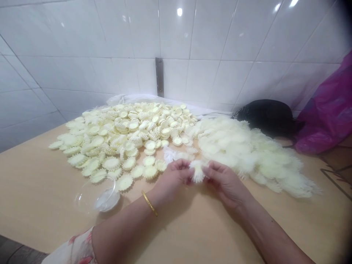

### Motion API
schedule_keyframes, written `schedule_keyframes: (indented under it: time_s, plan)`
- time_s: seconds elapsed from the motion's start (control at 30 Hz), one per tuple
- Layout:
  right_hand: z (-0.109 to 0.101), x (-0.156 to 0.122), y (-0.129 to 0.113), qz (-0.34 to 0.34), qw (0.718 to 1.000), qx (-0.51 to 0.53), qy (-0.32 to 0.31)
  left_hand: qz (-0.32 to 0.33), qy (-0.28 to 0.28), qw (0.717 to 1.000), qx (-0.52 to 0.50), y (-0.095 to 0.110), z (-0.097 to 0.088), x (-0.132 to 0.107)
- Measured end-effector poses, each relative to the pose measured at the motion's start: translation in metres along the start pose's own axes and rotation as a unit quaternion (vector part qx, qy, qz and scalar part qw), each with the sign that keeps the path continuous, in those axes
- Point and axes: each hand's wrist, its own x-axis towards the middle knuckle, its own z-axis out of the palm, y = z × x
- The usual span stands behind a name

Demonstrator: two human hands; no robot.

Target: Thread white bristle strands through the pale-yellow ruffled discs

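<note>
Between my two hands is a small cream-white piece with a fringed, petal-like edge (198,172), held just above the table. My left hand (176,174), with a gold bangle on its wrist, pinches the piece's left side. On its right side, the fingers of my right hand (224,179) are closed in a pinch. Left of and behind my hands lies a heap of pale yellow scalloped discs (132,128). To the right spreads a pile of thin, whitish fringed pieces (242,146), softer looking and overlapping.
A clear plastic bowl (108,200) with something white in it stands left of my left forearm. Behind the right pile sits a black object (268,115), beside a magenta plastic bag (324,113). White cloth or plastic lies along the tiled wall (123,77), which bounds the wooden table (35,183).
</note>
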Motion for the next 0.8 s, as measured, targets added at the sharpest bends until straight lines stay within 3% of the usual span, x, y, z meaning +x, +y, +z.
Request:
schedule_keyframes:
  time_s: [0.33,0.5,0.8]
  plan:
    - [-0.001,0.003,0.002,-0.069,0.993,-0.078,0.061,0.007,0.037,0.999,0.004,0.0,0.002,-0.001]
    - [0.001,0.0,0.003,-0.106,0.979,-0.168,0.043,-0.033,0.016,0.999,-0.003,-0.003,0.001,-0.002]
    - [0.009,-0.006,0.002,-0.22,0.895,-0.379,0.089,-0.039,-0.007,0.999,0.008,-0.005,0.007,-0.005]
